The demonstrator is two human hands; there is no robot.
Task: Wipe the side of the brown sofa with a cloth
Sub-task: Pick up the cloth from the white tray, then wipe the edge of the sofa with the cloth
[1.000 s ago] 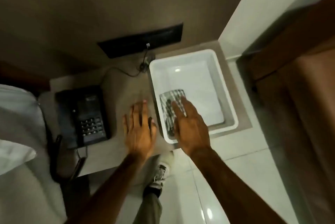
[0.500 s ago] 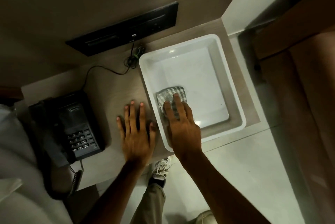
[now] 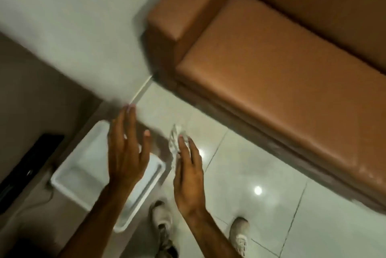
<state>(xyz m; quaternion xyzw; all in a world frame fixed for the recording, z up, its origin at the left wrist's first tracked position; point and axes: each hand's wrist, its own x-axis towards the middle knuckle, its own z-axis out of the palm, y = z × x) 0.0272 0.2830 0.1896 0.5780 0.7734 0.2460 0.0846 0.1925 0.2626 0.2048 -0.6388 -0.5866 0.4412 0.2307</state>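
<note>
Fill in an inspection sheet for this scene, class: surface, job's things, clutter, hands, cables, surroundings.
Surface: glossy tiled floor with light glare.
Job's things: brown sofa by the wall, untouched; cloth in the right hand.
Clutter: white tub on a stand; dark panel beyond it.
Hands: left hand open over the tub; right hand holds the cloth.
Cables: thin cord near the tub.
Surroundings: pale wall; two shoes below.

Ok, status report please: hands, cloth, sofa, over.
Right hand holds cloth, off the sofa. Left hand open, empty, above white tub. Nothing blocking the sofa side.
</note>
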